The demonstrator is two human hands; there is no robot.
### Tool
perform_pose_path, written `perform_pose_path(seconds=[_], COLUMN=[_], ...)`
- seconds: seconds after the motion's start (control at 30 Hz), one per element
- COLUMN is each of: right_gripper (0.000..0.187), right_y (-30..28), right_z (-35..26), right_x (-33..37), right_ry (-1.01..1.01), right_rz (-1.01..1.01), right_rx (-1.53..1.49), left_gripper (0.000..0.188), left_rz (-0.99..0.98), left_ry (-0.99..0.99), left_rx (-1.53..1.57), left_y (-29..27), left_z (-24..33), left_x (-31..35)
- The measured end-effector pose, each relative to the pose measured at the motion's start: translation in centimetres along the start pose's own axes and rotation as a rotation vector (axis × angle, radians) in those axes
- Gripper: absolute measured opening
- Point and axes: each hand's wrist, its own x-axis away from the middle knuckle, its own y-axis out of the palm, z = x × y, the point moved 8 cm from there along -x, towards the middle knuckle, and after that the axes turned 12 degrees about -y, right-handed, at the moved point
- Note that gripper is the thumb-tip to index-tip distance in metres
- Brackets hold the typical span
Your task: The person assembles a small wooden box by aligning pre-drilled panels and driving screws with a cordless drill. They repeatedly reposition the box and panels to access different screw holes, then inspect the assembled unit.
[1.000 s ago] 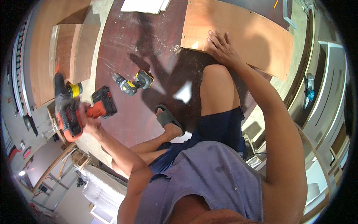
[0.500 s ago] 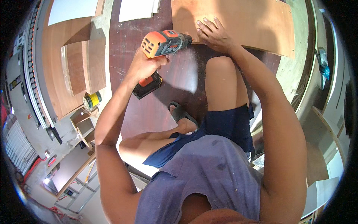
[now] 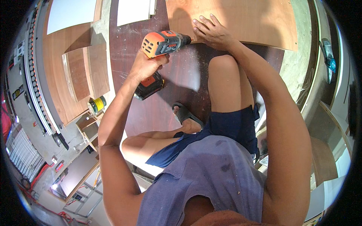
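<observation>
My left hand (image 3: 147, 64) is wrapped round the handle of an orange and black cordless drill (image 3: 162, 43). Its battery pack (image 3: 150, 86) shows below my grip. The drill lies nearly level, its chuck pointing right at the near edge of a light plywood panel (image 3: 252, 26). Whether the tip touches the wood I cannot tell. My right hand (image 3: 213, 32) rests flat on that panel near the same edge, fingers spread, holding nothing. Beneath lies a dark reddish-brown board (image 3: 139, 113), with my sandalled foot (image 3: 188, 118) on it.
White panels (image 3: 134, 11) lie at the far left of the dark board. Farther left are a wooden piece (image 3: 77, 73) with upright sides, a yellow and green spool (image 3: 97, 104) and a long metal rail (image 3: 37, 86). My raised knee (image 3: 224, 66) is close to the right forearm.
The whole view has shifted slightly. My right hand and the panel's near edge appear a little farther up and left. The left hand keeps its grip on the drill, which has hardly moved.
</observation>
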Motion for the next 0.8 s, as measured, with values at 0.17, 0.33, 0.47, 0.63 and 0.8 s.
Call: perform_pose_path(seconds=[0.17,0.33,0.47,0.63,0.8], right_gripper=[0.037,0.043,0.050,0.050,0.049], right_y=[-0.3,0.9,2.1,1.9,2.5], right_z=[0.1,0.1,-0.3,0.0,-0.1], right_x=[-0.1,-0.2,-0.3,-0.2,-0.4], right_ry=[0.015,0.038,0.020,0.023,0.023], right_rz=[0.068,-0.092,-0.306,-0.299,-0.317], right_rx=[-0.023,-0.171,-0.202,-0.231,-0.282], left_gripper=[0.020,0.027,0.032,0.036,0.040], left_rz=[0.047,0.050,0.028,-0.003,0.040], left_ry=[0.006,0.052,0.031,0.040,0.130], left_rx=[-0.083,-0.188,-0.174,-0.186,-0.295], left_y=[-0.1,0.0,-0.4,-0.6,-0.6], left_z=[0.3,0.7,1.4,2.1,1.9], left_x=[-0.2,-0.7,-0.9,-1.4,-1.8])
